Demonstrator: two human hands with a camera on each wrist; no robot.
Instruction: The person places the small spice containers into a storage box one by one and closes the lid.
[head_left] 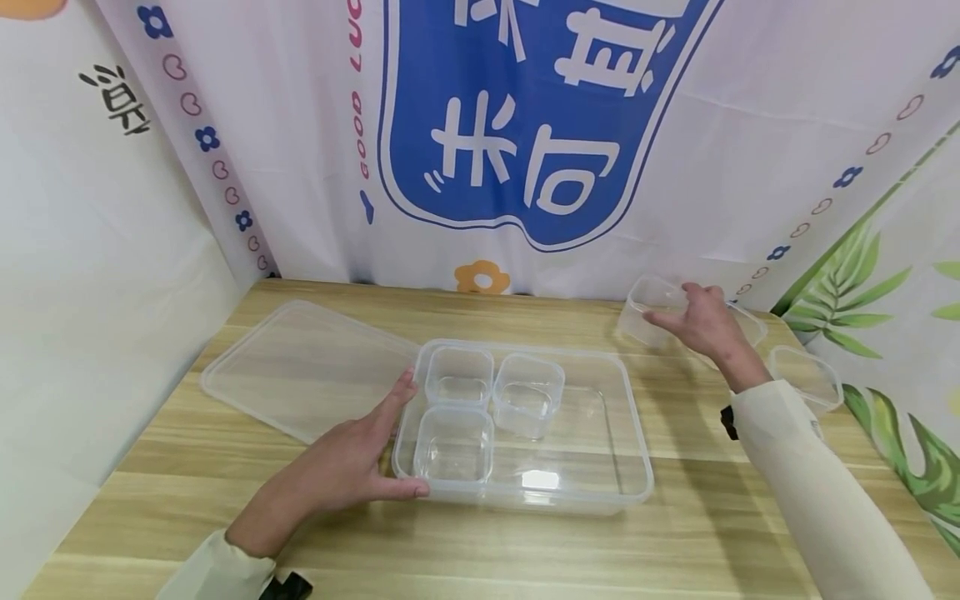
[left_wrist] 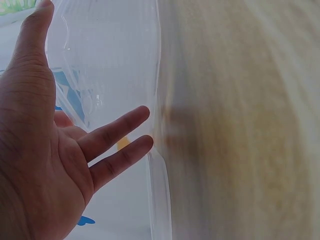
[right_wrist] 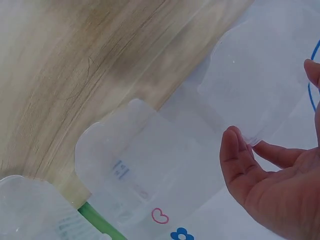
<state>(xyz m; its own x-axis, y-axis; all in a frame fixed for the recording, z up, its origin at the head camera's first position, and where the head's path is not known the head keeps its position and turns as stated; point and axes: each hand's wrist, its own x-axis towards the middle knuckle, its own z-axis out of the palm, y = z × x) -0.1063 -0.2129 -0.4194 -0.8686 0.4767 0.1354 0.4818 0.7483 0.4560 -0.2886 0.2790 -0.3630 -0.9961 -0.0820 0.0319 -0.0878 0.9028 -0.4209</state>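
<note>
A large clear rectangular box (head_left: 558, 500) stands uncovered on the table. Inside it are 3 small clear square containers: one at back left (head_left: 459, 377), one beside it (head_left: 528, 392) and one at front left (head_left: 453, 446). My left hand (head_left: 341, 462) is at the box's left end, thumb and fingers spread along it; in the left wrist view this hand (left_wrist: 50, 150) shows its palm beside the clear wall. At the back right, my right hand (head_left: 705, 321) reaches over another small container (head_left: 645, 312), fingertips by its edge; whether they press it is unclear.
A large translucent lid (head_left: 300, 367) lies flat left of the box, its right side close to the rim. Further small clear containers (head_left: 806, 379) stand along the table's right edge. A printed curtain (head_left: 315, 233) hangs behind the wooden table (head_left: 420, 558).
</note>
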